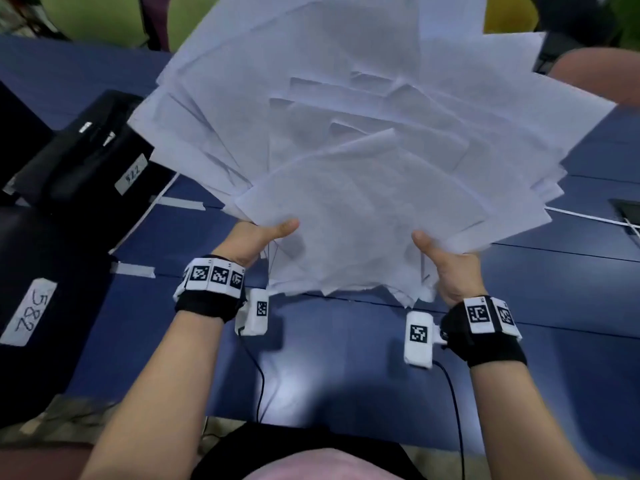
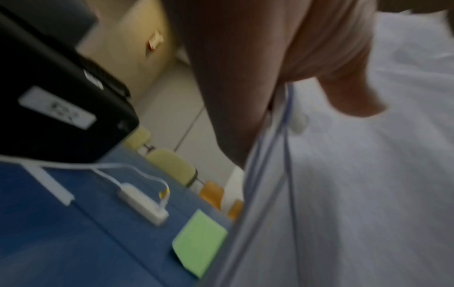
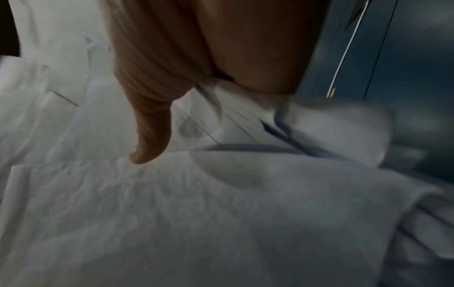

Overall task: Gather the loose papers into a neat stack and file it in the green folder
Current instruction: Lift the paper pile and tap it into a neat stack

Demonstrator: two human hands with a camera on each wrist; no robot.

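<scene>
A fanned, uneven bundle of white papers (image 1: 349,161) is lifted off the blue table (image 1: 329,358) and fills the upper middle of the head view. My left hand (image 1: 263,237) grips its lower left edge, thumb on top. My right hand (image 1: 446,258) grips the lower right edge the same way. In the left wrist view the papers (image 2: 356,194) fill the right side, and the green folder (image 2: 199,244) lies flat on the table beyond them. The right wrist view shows my thumb (image 3: 150,136) pressed on the crumpled papers (image 3: 172,213).
Black cases (image 1: 83,168) with white labels stand at the table's left. A white power strip (image 2: 142,203) with its cable lies near the folder. White cables (image 1: 588,216) and a dark device (image 1: 628,211) sit at the right. Chairs (image 2: 172,165) stand beyond the far edge.
</scene>
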